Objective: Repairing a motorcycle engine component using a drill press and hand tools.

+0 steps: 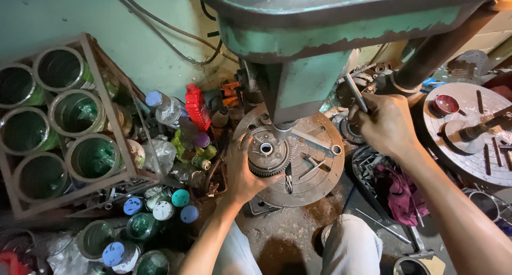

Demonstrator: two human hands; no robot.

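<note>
1. Cramped workshop corner: pale green wall, dusty concrete floor, rack (80,163) of green-tinted cans to my left.
2. Drill press (298,45) overhead, cast metal, green paint chipped and flaking; its round slotted table (320,173) is bare grey steel.
3. Gear (266,152), a toothed disc with a centre hub, lies flat on that table just beneath the spindle (282,130).
4. Left hand (242,171): grip curled against the gear's near rim, steadying it.
5. Right hand (385,123): grip wrapped shut round the slim metal lever (356,93) beside the column.
6. Progress, as I judge it: part seated and aligned, the spindle just above the gear; no fresh chips visible, so cutting seems not yet done.
7. Loose twist bit (288,179) lies on the table by the gear; purple rag (397,192) at right.
</note>
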